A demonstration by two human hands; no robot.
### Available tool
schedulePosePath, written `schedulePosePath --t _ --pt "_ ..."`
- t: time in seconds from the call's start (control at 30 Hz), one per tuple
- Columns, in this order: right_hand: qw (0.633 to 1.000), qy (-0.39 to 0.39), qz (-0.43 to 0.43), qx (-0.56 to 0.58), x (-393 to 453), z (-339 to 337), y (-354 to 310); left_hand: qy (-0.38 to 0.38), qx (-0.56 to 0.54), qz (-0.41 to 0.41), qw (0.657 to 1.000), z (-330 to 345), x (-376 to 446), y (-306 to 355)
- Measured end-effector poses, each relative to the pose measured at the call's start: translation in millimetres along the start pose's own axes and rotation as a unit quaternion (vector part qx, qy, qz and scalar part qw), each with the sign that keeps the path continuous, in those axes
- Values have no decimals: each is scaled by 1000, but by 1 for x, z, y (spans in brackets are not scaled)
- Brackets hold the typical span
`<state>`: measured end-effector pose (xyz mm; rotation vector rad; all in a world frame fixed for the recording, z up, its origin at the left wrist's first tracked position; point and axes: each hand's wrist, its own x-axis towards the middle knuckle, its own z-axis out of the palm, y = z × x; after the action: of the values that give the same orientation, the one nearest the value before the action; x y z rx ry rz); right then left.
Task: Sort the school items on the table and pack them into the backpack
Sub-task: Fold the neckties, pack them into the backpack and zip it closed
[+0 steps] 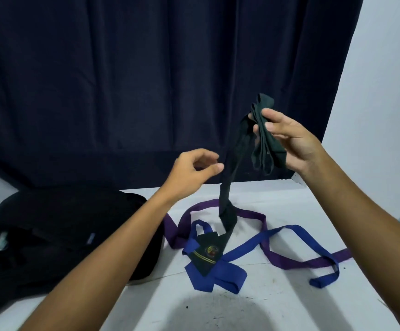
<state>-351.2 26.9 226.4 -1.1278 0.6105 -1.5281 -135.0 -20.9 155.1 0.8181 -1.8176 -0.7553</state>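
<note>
My right hand is raised above the table and grips the folded upper part of a dark green tie. The rest of that tie hangs down, and its wide end with a crest lies on the table. My left hand hovers just left of the hanging strip with loosely curled fingers that hold nothing. A blue tie and a purple tie lie tangled on the white table under the green one. The black backpack lies at the left.
A dark curtain hangs behind the table. A white wall stands at the right, next to the table's far right corner. A shadow falls on the table's near edge.
</note>
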Motion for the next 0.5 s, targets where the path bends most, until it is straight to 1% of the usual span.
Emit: schedulePosePath --t 0.07,0.1,0.17,0.23,0.3,0.4,0.5 --pt "999 -25 0 23 -2 4 -3 -24 -76 5 997 16 3 3" --pt "999 -33 -2 31 -3 4 -5 -29 -118 12 992 24 4 5" --pt "999 -38 -7 32 -5 3 -9 -25 -209 -5 978 33 6 11" --pt "999 -39 -12 29 -7 0 -13 -47 -250 -18 967 37 7 15" --pt "999 -35 -19 30 -9 -5 -17 -119 -240 -20 963 40 5 14" --pt "998 -11 -39 56 -8 -14 -22 -237 -175 -52 954 40 -2 2" --pt "994 39 -76 64 -7 -21 -27 -294 -170 -89 936 32 -8 -15"
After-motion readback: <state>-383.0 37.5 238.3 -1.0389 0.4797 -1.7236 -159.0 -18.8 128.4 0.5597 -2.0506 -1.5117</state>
